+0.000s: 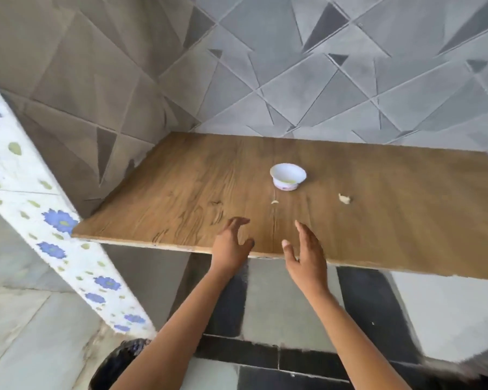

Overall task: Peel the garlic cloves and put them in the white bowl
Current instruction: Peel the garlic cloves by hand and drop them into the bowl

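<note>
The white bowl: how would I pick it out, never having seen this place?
Find the wooden tabletop against the grey tiled wall. Near its middle stands the white bowl. It is the only round vessel; beside it lie a tiny pale scrap and a pale lump.

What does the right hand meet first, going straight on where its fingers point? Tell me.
Probably the white bowl; the right hand points just right of the small pale scrap, though depth is unclear.

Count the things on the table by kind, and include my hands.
Bowl: 1
Garlic bits outside the bowl: 2
Hands: 2
Total: 5
What lies inside the bowl is too blurred to count.
</note>
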Demonstrator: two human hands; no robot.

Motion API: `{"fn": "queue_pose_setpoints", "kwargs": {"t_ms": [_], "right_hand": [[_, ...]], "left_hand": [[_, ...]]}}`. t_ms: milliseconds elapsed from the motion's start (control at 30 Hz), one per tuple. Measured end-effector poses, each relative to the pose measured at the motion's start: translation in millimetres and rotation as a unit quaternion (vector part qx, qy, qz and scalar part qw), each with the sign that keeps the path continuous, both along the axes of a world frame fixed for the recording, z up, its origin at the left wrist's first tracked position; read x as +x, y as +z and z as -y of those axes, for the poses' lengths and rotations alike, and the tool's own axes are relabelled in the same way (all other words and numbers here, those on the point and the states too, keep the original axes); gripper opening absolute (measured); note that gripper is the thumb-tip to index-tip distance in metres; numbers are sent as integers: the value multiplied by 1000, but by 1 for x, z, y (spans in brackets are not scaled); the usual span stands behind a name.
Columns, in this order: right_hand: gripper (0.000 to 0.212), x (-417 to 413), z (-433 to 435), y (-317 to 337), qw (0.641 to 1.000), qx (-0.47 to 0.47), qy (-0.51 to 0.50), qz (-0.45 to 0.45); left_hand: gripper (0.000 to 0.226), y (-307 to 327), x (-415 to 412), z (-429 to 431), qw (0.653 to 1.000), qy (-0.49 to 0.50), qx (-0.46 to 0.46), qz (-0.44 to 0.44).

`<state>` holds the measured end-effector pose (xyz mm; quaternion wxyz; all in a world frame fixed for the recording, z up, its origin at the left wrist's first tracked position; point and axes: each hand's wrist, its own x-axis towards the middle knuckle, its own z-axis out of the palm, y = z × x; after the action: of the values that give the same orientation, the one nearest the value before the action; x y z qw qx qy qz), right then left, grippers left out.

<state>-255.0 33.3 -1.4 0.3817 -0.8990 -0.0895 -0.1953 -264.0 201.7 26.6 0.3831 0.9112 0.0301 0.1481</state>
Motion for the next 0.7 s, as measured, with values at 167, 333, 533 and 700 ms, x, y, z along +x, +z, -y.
{"fn": "queue_pose_setpoints", "kwargs": {"t_ms": [167,333,533,700], "right_hand": [[51,73,55,3,999,-43,1,-30],[53,145,88,-8,988,-132,44,-69],[57,190,106,-31,971,-199,76,-105],[59,199,106,-38,959,-253,70,-111]], "left_hand": [[36,2,86,56,1000,6,11,-9],[35,-12,149,79,995,80,23,-60],[32,-32,183,85,985,107,85,-102],[23,-28,187,80,981,87,130,-112]]}}
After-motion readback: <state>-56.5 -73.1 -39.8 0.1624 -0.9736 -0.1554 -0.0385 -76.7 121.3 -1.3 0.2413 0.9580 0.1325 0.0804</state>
